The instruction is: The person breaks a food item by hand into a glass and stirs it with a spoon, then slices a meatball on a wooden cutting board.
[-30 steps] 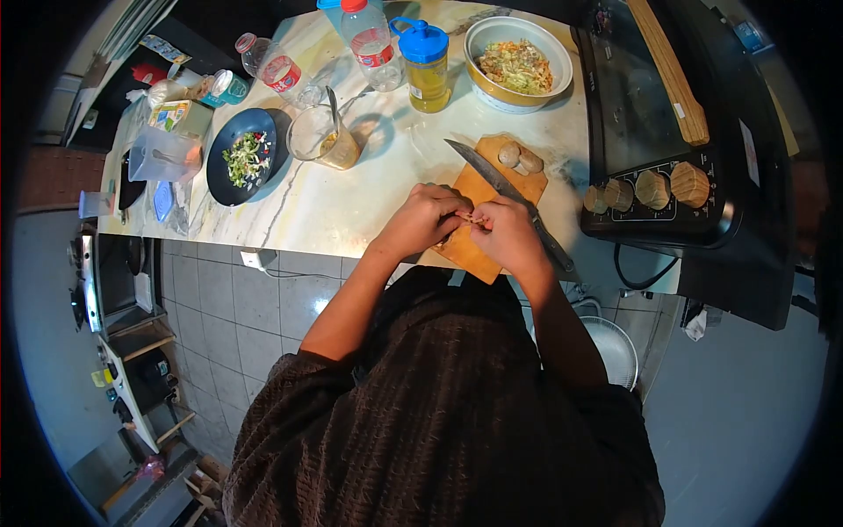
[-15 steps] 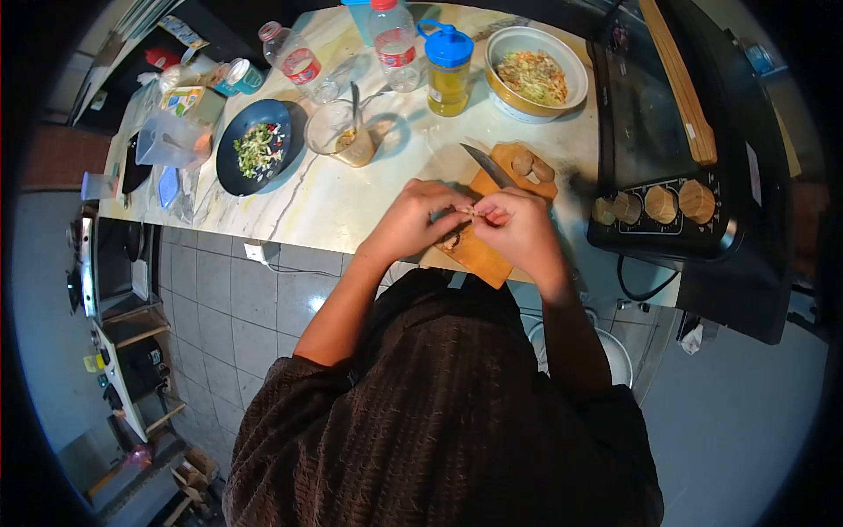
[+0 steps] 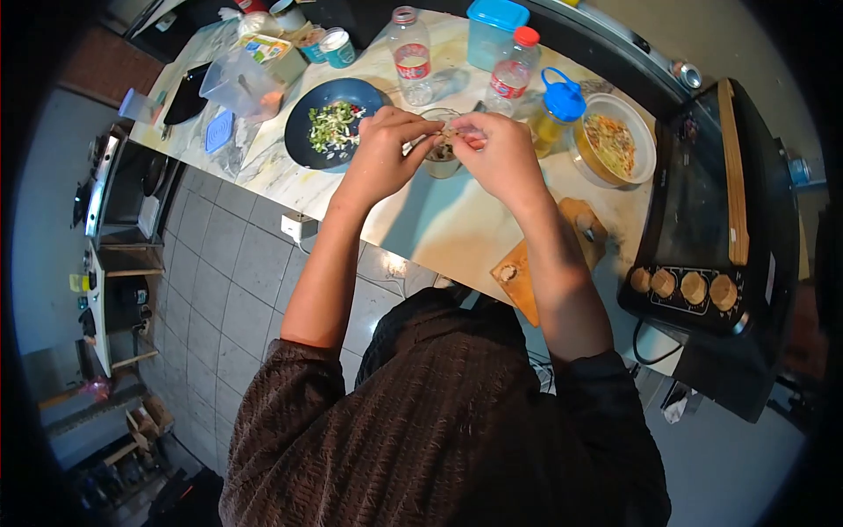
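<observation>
My left hand (image 3: 386,154) and my right hand (image 3: 500,158) are close together, fingertips pinched on a small pale-brown food piece (image 3: 446,136). They hover over a clear cup (image 3: 444,169) that has some bits in it; the fingers partly hide its mouth. Left of my left hand is a dark pan (image 3: 303,145) with chopped green, white and red vegetables (image 3: 334,127). My right forearm crosses above an orange-brown cutting board (image 3: 524,279), where a small piece (image 3: 507,273) lies. The knife is not clearly visible.
Behind the hands stand two plastic bottles (image 3: 411,61), a blue-lidded oil jug (image 3: 553,119) and a blue container (image 3: 494,35). A bowl of shredded vegetables (image 3: 612,145) is at right, beside a black toaster oven (image 3: 694,202). A clear plastic tub (image 3: 239,85) stands far left.
Both hands have moved from above the cutting board, forward and left, to over the clear cup. The camera view has shifted, and the fingers still pinch a small piece.
</observation>
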{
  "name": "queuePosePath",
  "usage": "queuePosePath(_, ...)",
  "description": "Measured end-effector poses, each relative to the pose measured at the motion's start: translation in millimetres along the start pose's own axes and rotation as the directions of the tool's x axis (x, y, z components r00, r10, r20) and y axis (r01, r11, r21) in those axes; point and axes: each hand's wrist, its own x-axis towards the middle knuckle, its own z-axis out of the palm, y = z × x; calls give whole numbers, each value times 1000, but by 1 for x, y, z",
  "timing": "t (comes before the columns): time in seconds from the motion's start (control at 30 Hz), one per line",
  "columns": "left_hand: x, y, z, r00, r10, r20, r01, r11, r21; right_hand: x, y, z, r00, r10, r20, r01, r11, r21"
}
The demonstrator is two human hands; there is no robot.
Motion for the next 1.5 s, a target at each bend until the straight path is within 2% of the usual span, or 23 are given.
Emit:
queuePosePath(0.1,-4,-10,5,999,-40,24,39,997,65,1,5,9,999,30,18,-29,1000,-11)
queuePosePath(0.33,-5,-11,7,987,-153,50,153,988,14,-4,5,4,999,34,-21,-34,999,8)
queuePosePath(0.4,-8,-15,8,995,-85,-53,82,995,-65,-9,5,1,994,41,-104,-30,994,105)
queuePosePath(0.43,-9,-16,8,995,-83,-53,80,995,-67,-12,4,-1,994,41,-106,-30,994,103)
queuePosePath(0.5,-16,-20,11,971,-230,-68,193,918,-346,-16,2,-4,963,187,-196,-180,982,52)
queuePosePath(0.53,-20,-20,12,971,-228,-67,191,918,-348,-16,4,-3,962,187,-198,-180,982,51)
queuePosePath(0.6,-29,-25,18,939,-339,-52,272,829,-489,-13,10,0,945,234,-229,-243,970,-10)
queuePosePath(0.63,-34,-32,20,947,-319,38,300,836,-459,-9,13,2,944,233,-233,-242,970,-11)
queuePosePath(0.7,-39,-29,30,952,-304,42,292,856,-426,2,15,8,970,237,-61,-236,971,26)
queuePosePath(0.73,-40,-28,34,954,-295,46,289,874,-390,4,13,10,970,236,-64,-234,972,25)
queuePosePath(0.77,-43,-36,40,966,-248,76,258,893,-369,7,10,13,990,127,-59,-128,992,-16)
queuePosePath(0.83,-43,-37,45,962,-254,99,272,903,-331,10,2,15,992,-117,-53,109,986,-122)
queuePosePath(0.87,-43,-38,47,958,-261,122,286,912,-293,8,-4,12,992,-117,-53,110,986,-122)
queuePosePath(0.93,-40,-44,52,954,-260,151,294,914,-279,4,-19,2,954,-284,-93,272,955,-121)
queuePosePath(1.0,-39,-45,55,929,-305,209,361,870,-337,-1,-23,-7,968,-245,-58,238,966,-103)
queuePosePath(1.17,-36,-48,70,950,-277,145,313,834,-454,-5,-3,-1,980,-193,44,197,972,-128)
queuePosePath(1.23,-32,-47,73,925,-317,211,375,661,-650,-5,4,3,970,-227,86,240,953,-184)
queuePosePath(1.33,-35,-47,81,923,-333,190,363,601,-712,-9,-4,-7,973,-228,26,229,953,-196)
queuePosePath(1.37,-38,-48,85,922,-337,189,366,601,-710,-11,-5,-10,973,-229,29,230,954,-193)
queuePosePath(1.43,-43,-50,91,951,-297,85,281,720,-634,-16,-7,-14,952,-303,37,305,938,-167)
queuePosePath(1.5,-44,-50,94,958,-278,71,261,743,-616,-21,-8,-13,951,-303,59,309,931,-194)
